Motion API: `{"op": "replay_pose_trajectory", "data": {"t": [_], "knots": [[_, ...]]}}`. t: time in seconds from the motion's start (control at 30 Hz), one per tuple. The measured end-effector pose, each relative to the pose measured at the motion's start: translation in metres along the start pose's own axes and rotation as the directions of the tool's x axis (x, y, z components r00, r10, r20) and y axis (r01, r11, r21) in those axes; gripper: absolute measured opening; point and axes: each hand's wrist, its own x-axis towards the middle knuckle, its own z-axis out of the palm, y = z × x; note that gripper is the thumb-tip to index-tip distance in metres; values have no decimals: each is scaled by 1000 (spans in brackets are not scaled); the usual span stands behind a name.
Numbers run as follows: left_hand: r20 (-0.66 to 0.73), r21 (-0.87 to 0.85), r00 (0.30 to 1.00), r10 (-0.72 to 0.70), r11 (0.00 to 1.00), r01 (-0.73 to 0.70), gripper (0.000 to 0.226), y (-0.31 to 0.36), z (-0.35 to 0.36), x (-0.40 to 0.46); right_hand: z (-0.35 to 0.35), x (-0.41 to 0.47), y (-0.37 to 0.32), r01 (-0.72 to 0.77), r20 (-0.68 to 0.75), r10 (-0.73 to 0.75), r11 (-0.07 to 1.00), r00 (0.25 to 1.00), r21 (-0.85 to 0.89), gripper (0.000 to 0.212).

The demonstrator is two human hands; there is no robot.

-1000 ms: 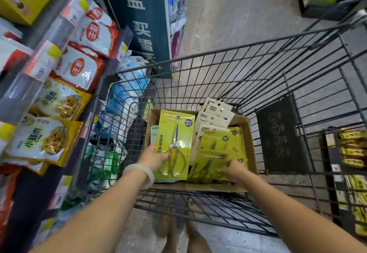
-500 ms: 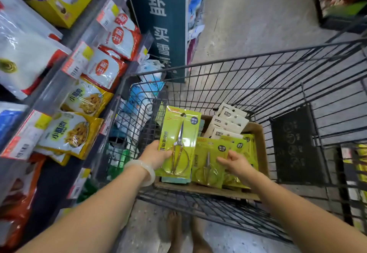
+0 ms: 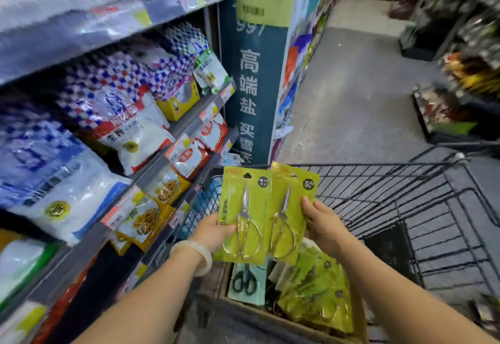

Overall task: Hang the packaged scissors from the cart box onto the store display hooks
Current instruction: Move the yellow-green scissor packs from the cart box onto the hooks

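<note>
**Fig. — Two scissor packs lifted clear of the cart box; hanging not yet begun**

The person's left hand (image 3: 213, 231) is closing thumb-over-front on the lower left edge of a lime-green carded pack holding gold-handled scissors (image 3: 243, 216). The right hand (image 3: 322, 224) is gripping, w/ fingers curled round the right edge, a second lime-green pack of the same kind (image 3: 290, 208), which is overlapping the first from behind. Both packs are being held upright above the box, hang-holes at top.

Progress (est.): early stage. Packs are out of the box, but no display hooks are showing in this view, so none can be judged hung; carrying to the hooks and threading the holes are still left.

Containers: the brown cardboard box (image 3: 359, 324) is sitting in the black wire shopping cart (image 3: 405, 197). Inside it, a loose stack of more lime-green packs (image 3: 316, 287) is lying to the right, and a pale teal pack w/ black-handled scissors (image 3: 246, 284) is lying to the left. Other contents are too blurred to tell. The shelves at left are carrying bagged foods (image 3: 127, 127), not scissors.
</note>
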Motion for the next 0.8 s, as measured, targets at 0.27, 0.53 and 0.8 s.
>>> {"op": "replay_pose_trajectory", "data": {"t": [0.27, 0.53, 0.8], "knots": [[-196, -159, 981, -6, 987, -26, 15, -23, -21, -79, 36, -24, -18, -43, 348, 54, 998, 936, -39, 26], [-461, -371, 874, -154, 928, -32, 17, -97, -27, -185, 95, -85, 13, -32, 583, 188, 963, 790, -268, 37], [-701, -475, 661, -267, 866, -154, 22, -180, -63, -311, 199, -183, 70, 109, 719, 267, 896, 642, -430, 26]]}}
